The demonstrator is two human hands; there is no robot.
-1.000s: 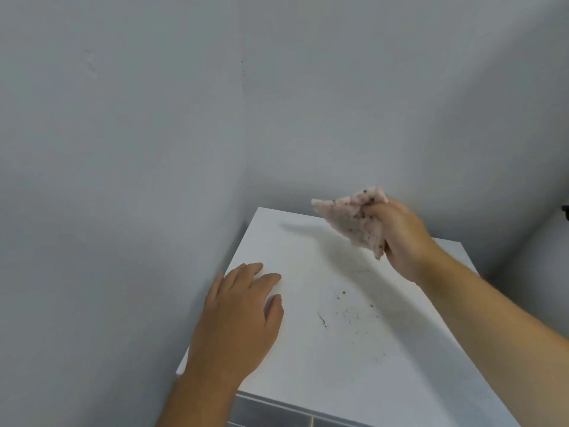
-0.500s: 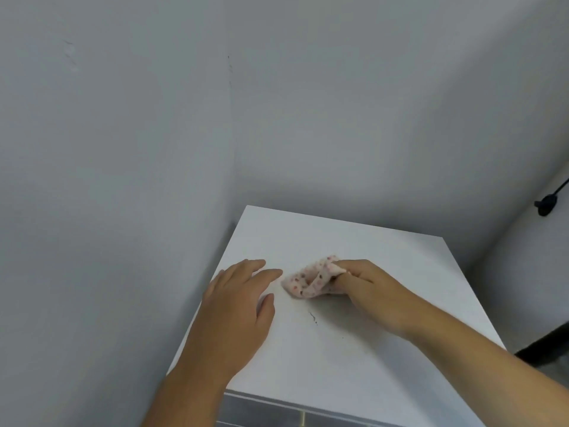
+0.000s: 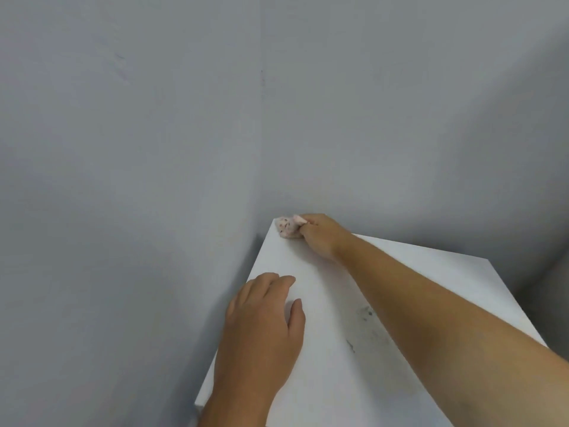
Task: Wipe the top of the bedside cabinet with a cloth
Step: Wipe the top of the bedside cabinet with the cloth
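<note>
The white top of the bedside cabinet (image 3: 455,282) fills the lower right of the head view. My right hand (image 3: 320,238) is shut on a small pink spotted cloth (image 3: 286,227) and presses it onto the far left corner of the top, close to the wall. My left hand (image 3: 261,328) lies flat, palm down, near the cabinet's left edge, holding nothing. Dark specks and a smudge of dirt (image 3: 366,312) show on the top just below my right forearm, which hides part of the surface.
Grey walls meet in a corner (image 3: 261,149) right behind the cabinet. A narrow dark gap (image 3: 243,272) runs between the left wall and the cabinet's left edge.
My right hand brought the cloth down from the air onto the top, then slid it from beside my left hand out to the far left corner. My left hand stayed in place.
</note>
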